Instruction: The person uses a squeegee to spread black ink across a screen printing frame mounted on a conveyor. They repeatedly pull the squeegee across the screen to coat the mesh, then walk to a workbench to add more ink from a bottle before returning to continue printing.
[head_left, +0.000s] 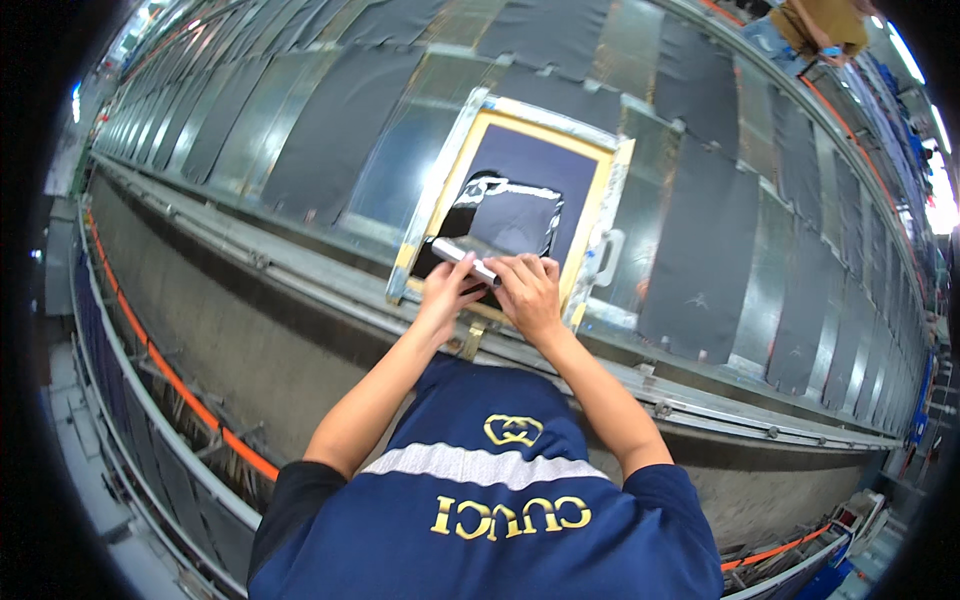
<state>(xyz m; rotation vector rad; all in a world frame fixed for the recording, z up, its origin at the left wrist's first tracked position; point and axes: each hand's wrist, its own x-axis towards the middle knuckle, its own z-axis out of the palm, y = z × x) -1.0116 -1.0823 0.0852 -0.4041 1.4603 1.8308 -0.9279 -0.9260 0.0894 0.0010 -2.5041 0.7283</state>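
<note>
Low inside a framed printing screen (pixel 545 137), with its yellow border and dark purple mesh, I hold a silver squeegee bar (pixel 458 254) at a slant. My left hand (pixel 447 292) grips its middle from below-left, and my right hand (pixel 527 288) has its fingers wrapped over the right end. Glossy black ink (pixel 462 222) spreads over the middle and left of the mesh, around a dark rectangular area with a pale, streaky edge. A metal handle (pixel 606 258) sits on the screen frame's right side.
A long printing table (pixel 700 250) with alternating dark sheets and glass strips runs across the view. A metal rail (pixel 700 400) lines its near edge. An orange pipe (pixel 170 370) runs along a lower trough at left. Another person (pixel 835 40) stands beyond the table at upper right.
</note>
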